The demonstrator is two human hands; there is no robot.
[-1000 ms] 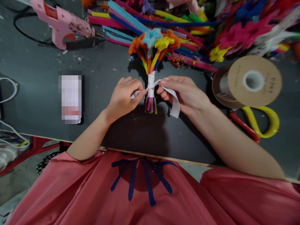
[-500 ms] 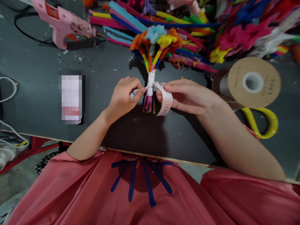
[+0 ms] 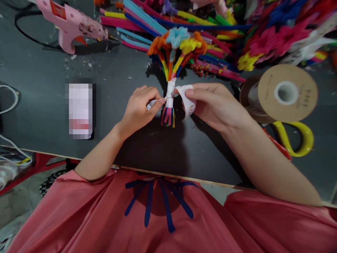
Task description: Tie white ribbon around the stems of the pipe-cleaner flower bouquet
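Note:
A small bouquet of pipe-cleaner flowers [image 3: 175, 38], in orange, light blue and yellow, lies on the dark table with its blooms away from me. White wrapping [image 3: 171, 88] covers the middle of its stems, and the cut coloured ends stick out below. My left hand [image 3: 143, 107] pinches a white ribbon end at the left of the wrapped stems. On the right side, my right hand [image 3: 210, 105] is closed on a printed white ribbon [image 3: 188, 100], thumb on top. That ribbon curls down from the fingers beside the stems. Some of the right fingers are hidden behind it.
A pink glue gun [image 3: 76, 26] lies at the far left, above a phone with a blurred screen [image 3: 80, 110]. Many pipe cleaners [image 3: 147, 19] spread along the back. At right stand a ribbon spool [image 3: 268, 91] and yellow-handled scissors [image 3: 306, 138].
My right hand has risen slightly and turned, lifting the ribbon loop away from the stem ends. My left hand keeps its pinch in nearly the same place.

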